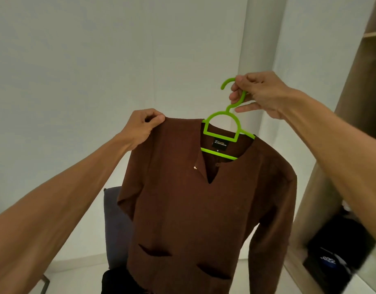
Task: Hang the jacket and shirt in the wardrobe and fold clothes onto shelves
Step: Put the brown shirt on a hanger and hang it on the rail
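The shirt (193, 209) hangs in mid-air in front of the person, front facing them, its long axis straight down. Its collar sits round the hanger (220, 137). The shoulder on the person's right drapes down over the hanger arm. The other shoulder is lifted level with the hanger's loop, so it looks not yet settled.

The left hand (143, 126) holds that raised shoulder, fingers (155, 118) pinched together on the cloth. The right hand (261, 96) is higher, fingers clamped on the neck of the hook, carrying the weight.

The hook's open end points left, while the wardrobe (361, 102) stands to the right, just beside the right arm. That hand is the nearer one to carry the shirt across. The hook will probably need turning to meet a rail, which is not in view.

Behind the shirt is a chair (115, 225), with dark clothes (115, 281) below.
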